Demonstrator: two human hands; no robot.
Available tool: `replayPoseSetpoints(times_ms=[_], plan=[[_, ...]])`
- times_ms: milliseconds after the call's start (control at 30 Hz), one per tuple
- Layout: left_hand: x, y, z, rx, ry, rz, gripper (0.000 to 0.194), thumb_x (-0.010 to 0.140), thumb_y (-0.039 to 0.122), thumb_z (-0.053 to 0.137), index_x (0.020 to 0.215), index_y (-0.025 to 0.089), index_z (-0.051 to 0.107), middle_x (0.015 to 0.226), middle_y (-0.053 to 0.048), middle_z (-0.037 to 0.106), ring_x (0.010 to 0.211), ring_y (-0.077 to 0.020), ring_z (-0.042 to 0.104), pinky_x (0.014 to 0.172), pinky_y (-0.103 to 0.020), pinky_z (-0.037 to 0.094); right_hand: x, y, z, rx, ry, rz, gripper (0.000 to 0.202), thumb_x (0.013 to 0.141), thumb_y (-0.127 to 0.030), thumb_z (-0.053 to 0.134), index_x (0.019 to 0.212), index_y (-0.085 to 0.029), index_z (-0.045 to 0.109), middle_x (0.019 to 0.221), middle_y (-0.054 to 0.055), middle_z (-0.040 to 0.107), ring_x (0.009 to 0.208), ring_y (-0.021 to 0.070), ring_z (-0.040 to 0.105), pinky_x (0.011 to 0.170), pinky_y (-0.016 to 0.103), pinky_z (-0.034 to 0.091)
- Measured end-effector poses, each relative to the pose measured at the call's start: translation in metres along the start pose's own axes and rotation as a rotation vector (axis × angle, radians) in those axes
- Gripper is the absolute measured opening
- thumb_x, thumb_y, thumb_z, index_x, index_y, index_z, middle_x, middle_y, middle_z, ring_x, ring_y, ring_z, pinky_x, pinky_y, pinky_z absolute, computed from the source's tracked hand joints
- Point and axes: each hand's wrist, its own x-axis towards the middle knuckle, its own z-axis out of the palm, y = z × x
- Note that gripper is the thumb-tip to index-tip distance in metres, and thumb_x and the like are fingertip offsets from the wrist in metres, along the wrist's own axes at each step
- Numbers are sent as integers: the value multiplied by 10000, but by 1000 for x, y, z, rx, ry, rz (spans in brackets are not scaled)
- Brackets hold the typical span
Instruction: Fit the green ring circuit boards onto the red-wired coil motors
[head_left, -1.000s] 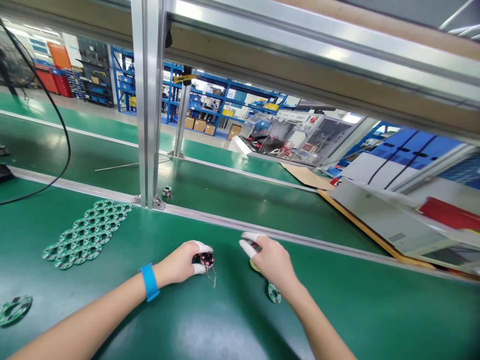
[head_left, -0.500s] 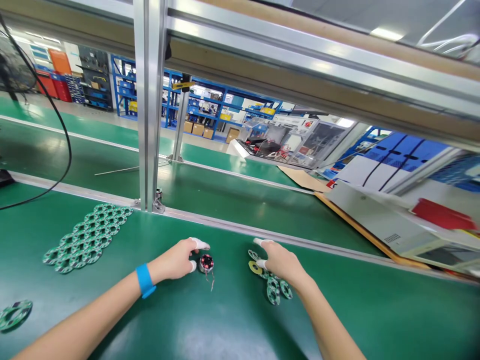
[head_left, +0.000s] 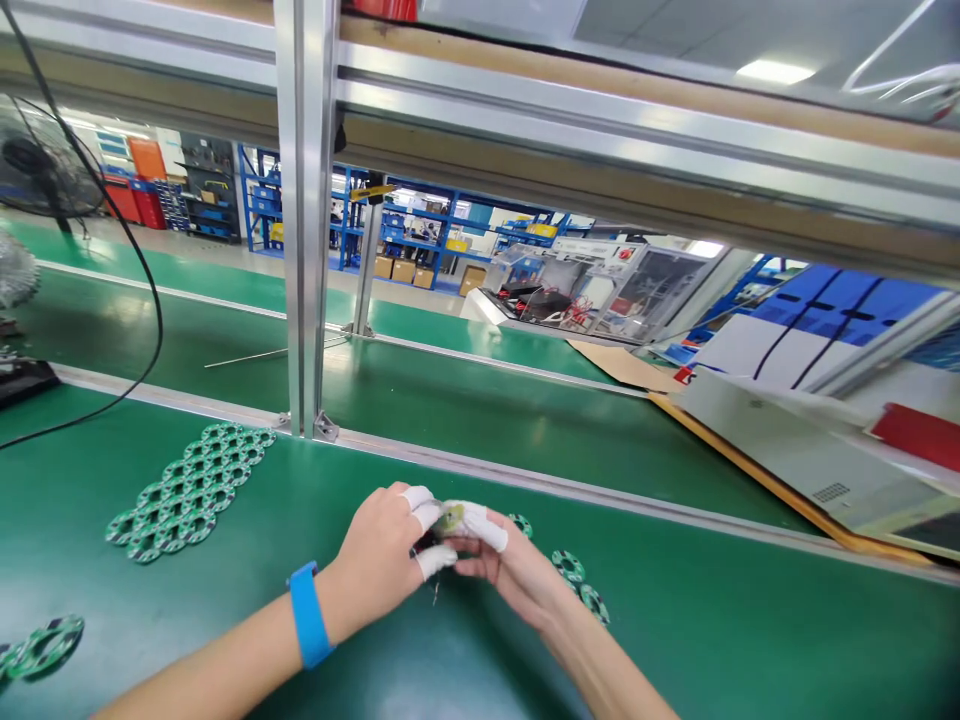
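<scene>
My left hand (head_left: 386,555), with white finger covers and a blue wristband (head_left: 309,615), is closed around a small motor stator (head_left: 424,543). Most of the stator is hidden by the fingers; thin wire ends hang below it. My right hand (head_left: 506,565), also in white finger covers, meets the left one and pinches a yellowish ring-shaped circuit board (head_left: 452,516) against the top of the stator. Whether the ring is seated on it I cannot tell. Beside my right wrist lie several loose green ring boards (head_left: 568,566) on the green bench (head_left: 420,660).
A joined sheet of green ring boards (head_left: 191,490) lies to the left, with more rings (head_left: 49,645) at the near left. An aluminium post (head_left: 304,230) rises from the bench's back rail (head_left: 525,485). A black cable (head_left: 154,300) loops at left; a grey panel (head_left: 780,440) leans at right.
My left hand has taken hold of the stator and lifted it off the bench. My right hand has moved left from the loose rings, carrying the yellowish ring to the stator.
</scene>
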Motion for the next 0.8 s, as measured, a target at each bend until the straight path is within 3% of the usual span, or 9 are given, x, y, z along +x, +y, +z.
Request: replayPoseSetpoints(times_ms=[100, 167, 233, 333, 400, 500, 567, 667, 800], plan=[[1, 4, -3, 86, -21, -3, 193, 867, 211, 462, 779, 188, 632, 814, -64, 629, 802, -213, 524, 709, -341, 417, -2, 10, 16, 137, -56, 65, 384, 633, -464, 719, 859, -161, 655, 785, 53, 682, 673, 130, 640, 555, 198, 500], [3, 4, -6, 14, 0, -87, 227, 868, 199, 432, 736, 184, 617, 774, -58, 615, 786, -201, 515, 702, -319, 405, -3, 11, 16, 55, -73, 55, 385, 680, -483, 678, 873, -151, 654, 810, 67, 680, 675, 135, 637, 556, 208, 502], [6, 2, -10, -139, -2, -211, 217, 853, 209, 430, 720, 181, 598, 760, -43, 603, 760, -182, 512, 684, -289, 400, -2, 9, 11, -154, -26, -69, 419, 676, -481, 676, 930, -148, 651, 832, 75, 666, 678, 147, 615, 549, 232, 505], [11, 0, -14, -413, -104, -360, 200, 805, 226, 438, 651, 171, 553, 699, -12, 584, 680, -149, 505, 620, -248, 385, -4, 5, 4, -557, 100, -406, 529, 645, -393, 710, 1124, -201, 596, 944, 75, 625, 756, 173, 566, 597, 285, 521], [13, -2, -14, -554, -190, -407, 202, 771, 248, 447, 600, 166, 518, 631, 7, 554, 625, -135, 483, 576, -236, 366, -9, 2, 2, -786, 58, -552, 519, 670, -308, 697, 1172, -255, 577, 1009, 68, 602, 782, 177, 545, 616, 290, 518], [15, -5, -13, -728, -302, -435, 196, 704, 270, 469, 539, 165, 473, 539, 31, 476, 569, -118, 434, 540, -228, 331, -19, -5, 5, -1013, -86, -591, 423, 696, -240, 698, 1110, -267, 619, 976, 56, 612, 742, 170, 541, 602, 277, 495], [15, -6, -13, -834, -365, -452, 189, 665, 282, 485, 521, 162, 465, 513, 38, 445, 552, -111, 411, 540, -229, 321, -24, -8, 7, -1098, -115, -597, 415, 684, -245, 725, 1088, -253, 626, 947, 54, 619, 725, 170, 541, 609, 279, 486], [15, -8, -11, -947, -404, -474, 237, 667, 341, 516, 525, 155, 479, 508, 38, 443, 542, -106, 399, 554, -235, 326, -25, -7, 7, -1139, -106, -636, 432, 671, -278, 741, 1083, -238, 615, 943, 60, 625, 714, 172, 546, 596, 276, 482], [14, -10, -7, -930, -349, -457, 358, 730, 465, 522, 552, 156, 487, 524, 33, 455, 550, -109, 412, 568, -241, 346, -20, 3, 5, -1177, -25, -753, 394, 703, -325, 708, 1074, -224, 620, 920, 74, 646, 738, 194, 571, 610, 294, 492]])
